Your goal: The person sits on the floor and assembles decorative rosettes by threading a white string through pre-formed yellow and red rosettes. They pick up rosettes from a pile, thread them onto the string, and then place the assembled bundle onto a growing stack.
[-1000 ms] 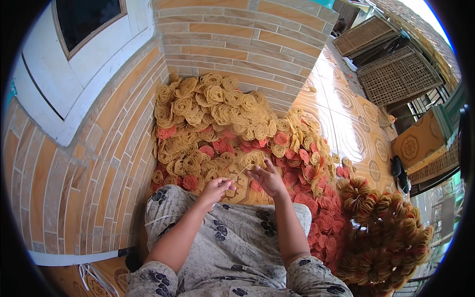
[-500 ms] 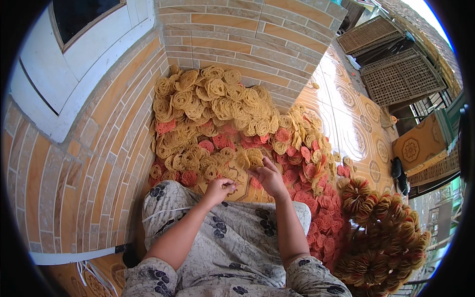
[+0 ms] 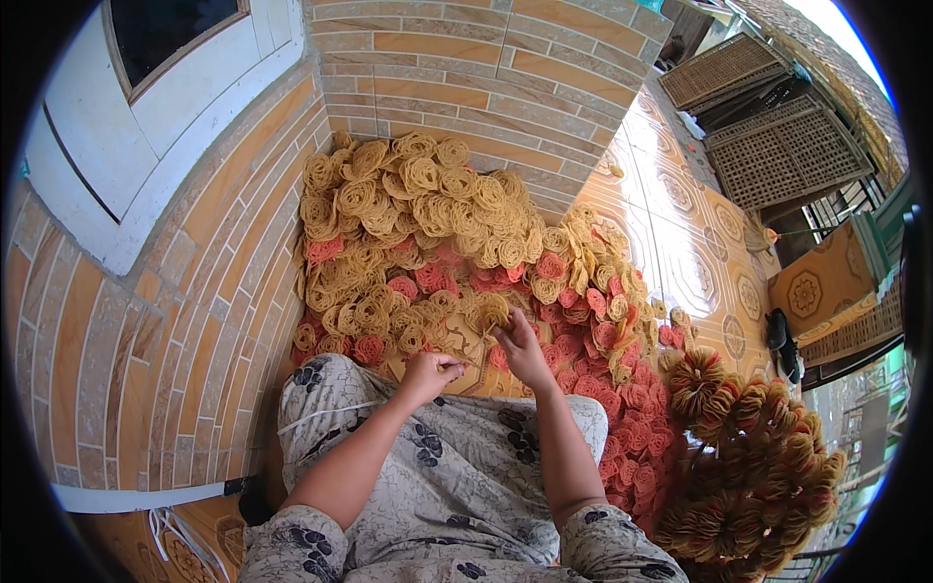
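My right hand [image 3: 525, 354] is closed on a yellow coiled cracker [image 3: 493, 312], a thin lacy disc seen partly edge-on. To its left, my left hand [image 3: 431, 377] is pinched, its fingertips pointing right toward the other hand. Something thin may stick out of that pinch, but it is too small to name. Just beyond both hands spreads a heap of yellow coiled crackers [image 3: 442, 199] with pink ones mixed in. Pink coiled crackers [image 3: 637, 413] lie in a band at the right, beside my knee.
Bunches of crackers [image 3: 753, 457] packed face to face sit at the lower right. A tiled wall [image 3: 457, 68] bounds the heap at the back, another at the left below a white door [image 3: 185, 117]. Woven racks [image 3: 787, 146] lean at the far right beyond the patterned tile floor [image 3: 700, 253].
My right hand has shifted slightly left and turned, so the yellow cracker in it now shows more edge-on. The left hand stays pinched in almost the same place.
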Tool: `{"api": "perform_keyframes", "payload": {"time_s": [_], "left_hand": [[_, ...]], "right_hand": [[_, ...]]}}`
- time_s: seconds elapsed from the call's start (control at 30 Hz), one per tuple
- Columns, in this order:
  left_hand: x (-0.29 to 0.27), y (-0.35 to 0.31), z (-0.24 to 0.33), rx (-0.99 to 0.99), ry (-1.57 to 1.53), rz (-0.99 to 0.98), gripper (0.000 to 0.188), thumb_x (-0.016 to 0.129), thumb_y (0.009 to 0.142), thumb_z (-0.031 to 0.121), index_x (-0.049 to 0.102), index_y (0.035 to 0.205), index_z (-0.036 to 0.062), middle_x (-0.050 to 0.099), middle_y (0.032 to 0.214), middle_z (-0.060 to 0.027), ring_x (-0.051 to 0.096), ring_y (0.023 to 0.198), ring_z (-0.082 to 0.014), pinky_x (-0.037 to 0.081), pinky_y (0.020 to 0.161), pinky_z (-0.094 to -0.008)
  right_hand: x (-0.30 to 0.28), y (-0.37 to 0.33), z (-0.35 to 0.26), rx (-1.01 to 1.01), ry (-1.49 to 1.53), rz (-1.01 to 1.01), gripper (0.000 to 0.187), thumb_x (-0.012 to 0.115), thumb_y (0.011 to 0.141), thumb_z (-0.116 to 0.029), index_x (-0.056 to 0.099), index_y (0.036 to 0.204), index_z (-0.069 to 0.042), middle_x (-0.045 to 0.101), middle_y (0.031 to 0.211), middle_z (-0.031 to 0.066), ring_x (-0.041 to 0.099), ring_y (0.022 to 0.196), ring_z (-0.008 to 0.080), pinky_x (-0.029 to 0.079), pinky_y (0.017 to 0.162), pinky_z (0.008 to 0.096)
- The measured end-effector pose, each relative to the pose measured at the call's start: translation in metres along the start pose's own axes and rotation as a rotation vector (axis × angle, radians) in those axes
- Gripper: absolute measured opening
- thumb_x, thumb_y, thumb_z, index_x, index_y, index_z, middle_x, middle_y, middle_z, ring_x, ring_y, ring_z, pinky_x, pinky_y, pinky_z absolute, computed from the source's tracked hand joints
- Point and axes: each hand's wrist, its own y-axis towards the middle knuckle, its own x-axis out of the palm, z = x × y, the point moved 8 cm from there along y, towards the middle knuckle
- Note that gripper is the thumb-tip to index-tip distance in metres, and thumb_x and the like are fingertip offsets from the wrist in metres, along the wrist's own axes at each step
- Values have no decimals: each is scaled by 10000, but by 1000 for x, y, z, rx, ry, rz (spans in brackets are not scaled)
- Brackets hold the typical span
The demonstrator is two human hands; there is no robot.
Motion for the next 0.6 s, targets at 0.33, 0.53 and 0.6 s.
{"api": "perform_keyframes", "payload": {"time_s": [0.33, 0.53, 0.6], "left_hand": [[-9, -3, 11, 96, -5, 97, 256, 717, 855, 256, 732, 935, 13, 718, 768, -104, 674, 671, -158, 499, 647, -304], [-11, -3, 15, 133, 20, 102, 259, 715, 858, 250, 728, 958, 11, 718, 751, -89, 667, 654, -132, 493, 626, -286], [-9, -3, 14, 81, -25, 52, 243, 704, 872, 225, 723, 983, 9, 722, 827, -73, 647, 706, -107, 489, 655, -277]], "right_hand": [[-20, 0, 12, 152, 82, 186, 255, 497, 1004, -122, 509, 1226, 3, 588, 1144, 16, 539, 1023, 87, 417, 916, 236], [-11, 2, 0, 50, 56, 147, 244, 501, 1006, -123, 522, 1211, 7, 580, 1034, -27, 479, 872, 31, 403, 795, 204], [-5, 1, -7, 47, -12, 122, 233, 510, 1003, -141, 553, 1175, 10, 598, 1027, -15, 506, 896, 53, 416, 818, 224]]}}
